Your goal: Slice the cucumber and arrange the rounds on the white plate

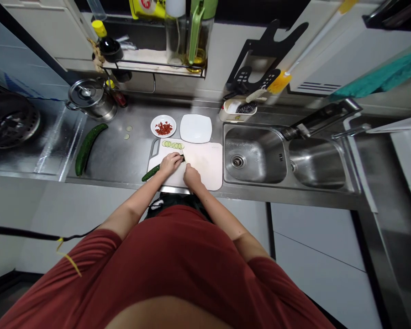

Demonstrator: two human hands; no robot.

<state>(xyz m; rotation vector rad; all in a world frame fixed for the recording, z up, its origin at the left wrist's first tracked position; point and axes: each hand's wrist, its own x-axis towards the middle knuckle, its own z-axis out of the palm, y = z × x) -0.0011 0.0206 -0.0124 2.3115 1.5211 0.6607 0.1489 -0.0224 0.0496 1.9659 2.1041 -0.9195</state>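
Steel counter (130, 155) under white cutting board (207, 167), beside double sink (256, 151).

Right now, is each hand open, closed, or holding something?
Left hand: holding the cucumber against the cutting board.
Right hand: closed, gripping a knife.

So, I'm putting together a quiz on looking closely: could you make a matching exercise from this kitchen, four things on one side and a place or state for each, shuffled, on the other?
Things
1. Pot
2. Round plate
3. Square plate
4. Left hand

Places or states
A. Bare
B. On a cucumber at the board
C. Lid on
D. Bearing red bits

Right pairs: 1-C, 2-D, 3-A, 4-B
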